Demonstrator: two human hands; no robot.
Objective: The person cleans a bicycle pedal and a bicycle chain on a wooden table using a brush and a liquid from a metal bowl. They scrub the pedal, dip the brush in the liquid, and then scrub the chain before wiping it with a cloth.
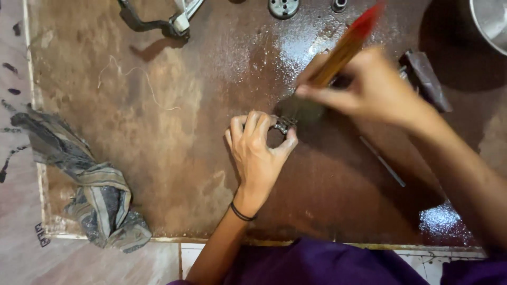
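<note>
Looks like a small repair workshop, set low on the floor: a brown board (174, 158) slick with oil and grime as work surface, laid over pale tiles (158, 264); loose metal parts along the far edge, a toothed round piece (283, 7) and a bent dark lever (153, 22); a filthy striped rag (90, 195) bunched at the corner; a thin metal rod (383, 161) lying in the wet

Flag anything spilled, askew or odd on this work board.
The brown board is slick with wet, shiny patches, mostly around the brush in the right hand and near the front right corner. A dirty crumpled rag hangs over the left edge. The left hand pinches a small metal chain piece. Nothing looks broken.
</note>
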